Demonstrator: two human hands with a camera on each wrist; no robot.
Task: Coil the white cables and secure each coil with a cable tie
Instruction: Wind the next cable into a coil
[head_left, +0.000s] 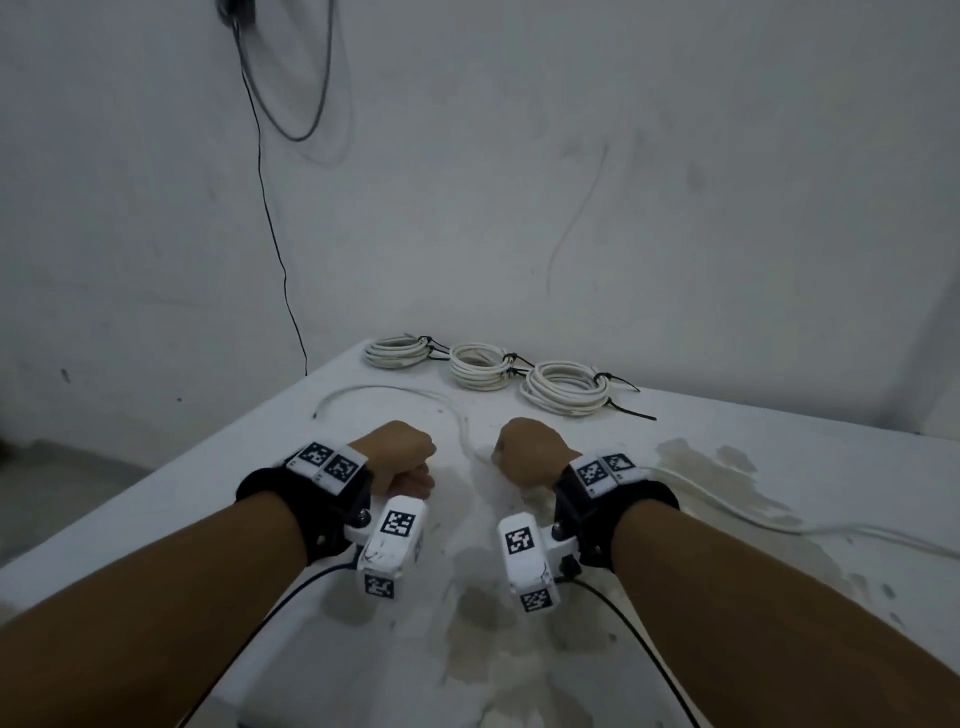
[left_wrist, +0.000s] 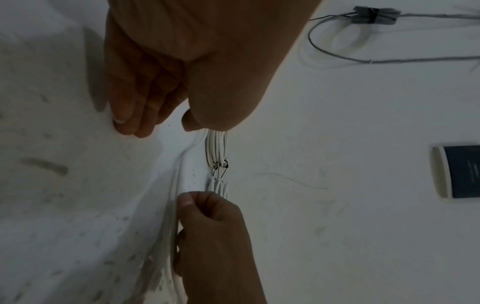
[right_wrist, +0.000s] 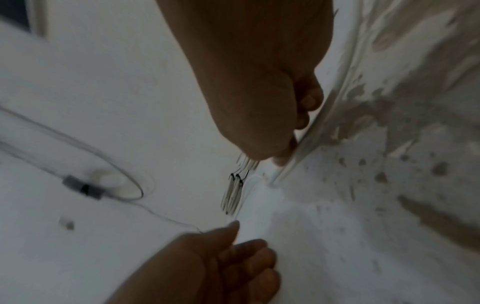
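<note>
A loose white cable lies across the white table. It arcs round the far left, runs to my right hand and trails off to the right. My right hand pinches this cable between thumb and fingers just above the table. My left hand hovers beside it with loosely curled fingers. In the left wrist view the left hand holds nothing. Three white coils, each bound with black cable ties, lie in a row at the back.
A dark wire hangs down the wall behind the table's far left corner. Brownish stains mark the tabletop on the right and near me. The table's left edge drops off to the floor. A dark flat object shows on the wall.
</note>
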